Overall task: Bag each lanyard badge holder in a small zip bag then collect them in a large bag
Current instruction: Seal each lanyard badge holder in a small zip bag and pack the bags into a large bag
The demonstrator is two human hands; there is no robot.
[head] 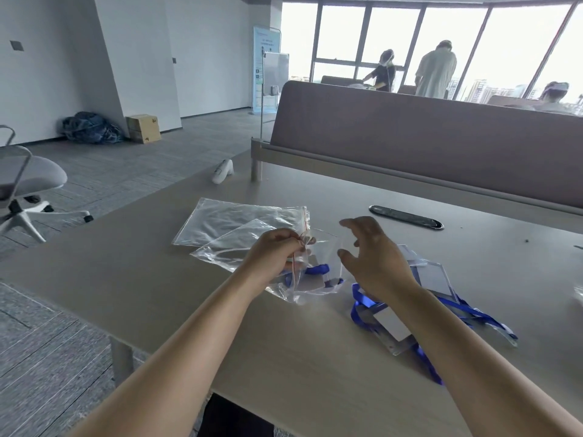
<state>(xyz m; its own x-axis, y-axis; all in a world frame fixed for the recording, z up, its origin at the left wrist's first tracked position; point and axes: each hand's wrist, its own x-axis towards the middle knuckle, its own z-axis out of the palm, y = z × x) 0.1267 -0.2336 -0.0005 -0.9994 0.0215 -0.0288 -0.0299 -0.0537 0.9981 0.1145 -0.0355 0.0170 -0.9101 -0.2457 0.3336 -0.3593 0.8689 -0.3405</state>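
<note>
My left hand (277,252) pinches the red-striped zip edge of a small clear bag (310,282) that holds a badge holder with a blue lanyard. My right hand (370,253) hovers just right of the bag with fingers spread, holding nothing. Under and right of my right forearm lies a pile of badge holders with blue lanyards (441,304). A large clear zip bag (233,220) lies flat on the table beyond my left hand, with another clear bag (227,247) overlapping its near edge.
The beige table (284,335) has a black cable grommet (405,217) behind my right hand and a brown divider panel (426,152) along its far side. A white object (223,171) stands at the far left corner. An office chair (22,181) is at left. Three people stand by the windows.
</note>
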